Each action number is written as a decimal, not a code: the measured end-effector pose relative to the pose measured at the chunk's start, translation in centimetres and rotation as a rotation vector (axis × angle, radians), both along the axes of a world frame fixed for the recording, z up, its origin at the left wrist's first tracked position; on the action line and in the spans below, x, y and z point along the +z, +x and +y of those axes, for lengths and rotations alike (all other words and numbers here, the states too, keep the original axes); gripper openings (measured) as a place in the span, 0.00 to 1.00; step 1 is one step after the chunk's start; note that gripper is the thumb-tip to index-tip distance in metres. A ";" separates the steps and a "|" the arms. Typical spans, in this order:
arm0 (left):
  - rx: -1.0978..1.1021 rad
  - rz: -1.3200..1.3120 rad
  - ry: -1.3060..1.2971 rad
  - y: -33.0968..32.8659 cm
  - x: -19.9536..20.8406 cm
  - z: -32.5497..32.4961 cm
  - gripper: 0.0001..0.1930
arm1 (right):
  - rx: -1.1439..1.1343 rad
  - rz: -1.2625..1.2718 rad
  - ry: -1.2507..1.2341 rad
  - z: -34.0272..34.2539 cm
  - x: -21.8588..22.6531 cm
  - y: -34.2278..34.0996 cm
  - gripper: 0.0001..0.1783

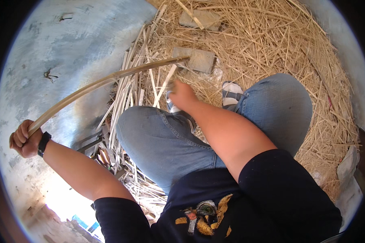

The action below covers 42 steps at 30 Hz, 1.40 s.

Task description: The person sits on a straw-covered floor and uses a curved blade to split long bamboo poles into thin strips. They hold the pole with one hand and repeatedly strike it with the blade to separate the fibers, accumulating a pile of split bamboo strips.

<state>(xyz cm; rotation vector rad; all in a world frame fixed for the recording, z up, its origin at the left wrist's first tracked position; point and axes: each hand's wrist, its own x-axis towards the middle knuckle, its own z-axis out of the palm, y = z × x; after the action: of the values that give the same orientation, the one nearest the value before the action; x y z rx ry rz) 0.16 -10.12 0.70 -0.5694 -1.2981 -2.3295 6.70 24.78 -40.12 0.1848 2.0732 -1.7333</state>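
A long, split bamboo strip [97, 84] runs in a curve from the far left to the middle. My left hand [25, 139], with a black band at its wrist, is wrapped round the near end of it. The strip's other end lies over a flat grey block [200, 60] on the ground. My right hand [182, 95] is closed in front of my shoe, below that end and apart from the strip. It is slightly blurred, and whatever it may hold is hidden.
Dry shavings [271, 44] cover the ground ahead and to the right. Another block [200, 19] lies farther off. Several pale strips [127, 87] are heaped along the blue-white wall [69, 44] at left. My bent knees [278, 109] flank the working spot.
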 end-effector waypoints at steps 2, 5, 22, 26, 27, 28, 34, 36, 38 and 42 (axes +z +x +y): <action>-0.015 -0.026 -0.016 0.1 -0.4 -0.9 0.15 | -0.068 -0.162 0.134 1.3 -1.5 -0.4 0.23; 0.051 -0.029 -0.021 0.6 -0.4 -1.5 0.15 | -0.092 -0.224 0.161 1.0 -1.1 -0.3 0.22; 0.106 -0.019 -0.054 0.7 1.0 1.5 0.13 | 0.145 0.149 -0.011 -0.4 4.4 -1.9 0.20; 0.152 -0.036 -0.073 0.5 1.4 3.2 0.14 | 0.024 0.050 -0.054 0.4 0.4 -1.4 0.24; 0.186 -0.041 -0.076 0.4 1.1 4.0 0.14 | -0.076 0.004 -0.035 0.2 -1.3 -1.0 0.24; 0.221 -0.051 -0.079 0.4 1.0 4.2 0.14 | -0.087 -0.051 0.032 0.1 -1.5 -1.1 0.24; 0.058 -0.027 -0.098 0.7 1.0 2.2 0.14 | 0.207 0.022 -0.176 0.0 6.4 -5.0 0.22; -0.088 -0.014 -0.102 0.3 1.1 1.8 0.14 | 0.606 0.128 -0.118 1.7 13.5 -8.1 0.19; -0.163 0.002 -0.133 -0.2 1.5 2.0 0.14 | 0.777 0.204 -0.048 2.6 17.3 -9.1 0.16; -0.174 0.005 -0.139 -1.1 1.7 4.3 0.15 | 0.705 0.087 -0.155 3.4 16.5 -8.3 0.10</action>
<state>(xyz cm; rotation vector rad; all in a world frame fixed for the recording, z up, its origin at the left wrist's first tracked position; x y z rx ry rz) -0.90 -5.77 2.40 -0.7601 -1.4695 -2.3853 -1.59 28.13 -23.67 -0.6055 1.7373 -1.4477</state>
